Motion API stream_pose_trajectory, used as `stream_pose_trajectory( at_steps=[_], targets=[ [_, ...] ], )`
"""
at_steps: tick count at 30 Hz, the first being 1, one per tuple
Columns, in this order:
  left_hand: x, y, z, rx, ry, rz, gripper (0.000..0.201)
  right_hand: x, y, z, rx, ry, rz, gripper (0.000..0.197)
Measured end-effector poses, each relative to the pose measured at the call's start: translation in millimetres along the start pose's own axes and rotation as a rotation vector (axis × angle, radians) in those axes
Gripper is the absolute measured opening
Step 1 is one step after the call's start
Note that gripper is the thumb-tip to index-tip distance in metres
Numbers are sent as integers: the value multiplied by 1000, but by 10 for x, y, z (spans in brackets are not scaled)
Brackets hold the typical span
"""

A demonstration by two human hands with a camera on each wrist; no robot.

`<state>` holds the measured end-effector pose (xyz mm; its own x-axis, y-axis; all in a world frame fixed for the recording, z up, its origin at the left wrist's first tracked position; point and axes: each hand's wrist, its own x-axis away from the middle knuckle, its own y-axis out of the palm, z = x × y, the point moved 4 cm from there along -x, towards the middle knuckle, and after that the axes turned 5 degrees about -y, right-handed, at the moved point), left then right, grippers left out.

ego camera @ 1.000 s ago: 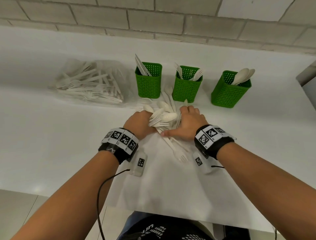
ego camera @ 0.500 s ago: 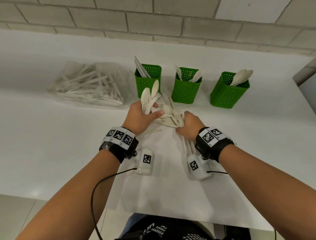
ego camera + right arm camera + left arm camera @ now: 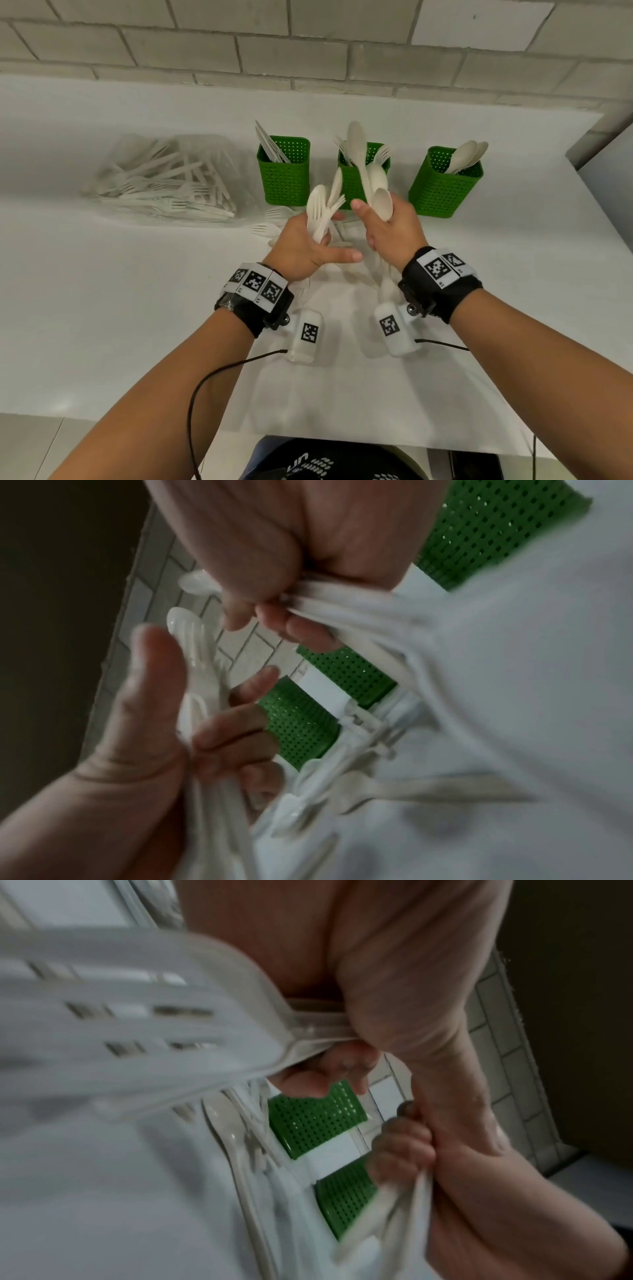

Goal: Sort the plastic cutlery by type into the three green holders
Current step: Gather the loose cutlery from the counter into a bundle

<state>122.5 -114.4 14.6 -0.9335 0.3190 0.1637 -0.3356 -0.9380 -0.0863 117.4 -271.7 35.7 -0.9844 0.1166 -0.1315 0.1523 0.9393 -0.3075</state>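
Three green holders stand in a row: the left holder [image 3: 284, 174] has knives in it, the middle holder [image 3: 354, 185] forks, the right holder [image 3: 445, 188] spoons. My left hand [image 3: 308, 246] grips a mixed bundle of white cutlery [image 3: 318, 209], a spoon, a fork and a knife pointing up. My right hand [image 3: 390, 229] grips several spoons [image 3: 382, 202] upright, in front of the middle holder. In the left wrist view my fingers [image 3: 329, 1069] curl round blurred handles [image 3: 137, 1015]. In the right wrist view my fingers [image 3: 274, 615] pinch handles [image 3: 342, 607].
A clear plastic bag [image 3: 164, 181] of more cutlery lies at the left back. Loose forks [image 3: 267, 228] and other pieces lie on the white counter [image 3: 102, 308] under my hands, at the far edge of a white sheet [image 3: 342, 394]. A brick wall [image 3: 308, 41] is behind.
Both hands have risen from the pile on the counter. The left lifted its bundle first; the right has now come up holding spoons in front of the middle holder.
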Motion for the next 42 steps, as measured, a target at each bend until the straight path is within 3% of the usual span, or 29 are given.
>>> stream_pose_trajectory(
  at_steps=[6,9,15,21,27,31,33,36,37,39,42],
  targets=[
    [-5,220,51,62,88,-61,36,37,23,-162,-203,-32,80,36],
    [-13,248,54,72,93,-41,41,79,85,-228,-253,-51,58,41],
    [-13,158,-3,78,113,177,35,118,189,-239,-146,-80,-141,14],
    [-3,150,-53,56,123,235,30,145,190,-154,-101,-41,-164,48],
    [39,149,32,67,155,260,57,141,222,-221,-157,-53,-192,42],
    [-11,90,132,-15,219,272,38,126,185,-362,-138,-140,-330,30],
    [-17,91,103,-74,228,282,33,153,193,-355,-130,-152,-440,40],
    [34,114,-62,-98,160,270,47,247,226,-121,14,-123,-542,69],
    [55,117,-107,-97,141,251,53,288,261,-45,128,-126,-585,71],
    [50,93,-166,-116,127,217,55,321,309,28,329,-151,-615,59],
    [32,53,-87,-99,140,196,36,238,279,-30,354,-163,-486,40]
  ],
)
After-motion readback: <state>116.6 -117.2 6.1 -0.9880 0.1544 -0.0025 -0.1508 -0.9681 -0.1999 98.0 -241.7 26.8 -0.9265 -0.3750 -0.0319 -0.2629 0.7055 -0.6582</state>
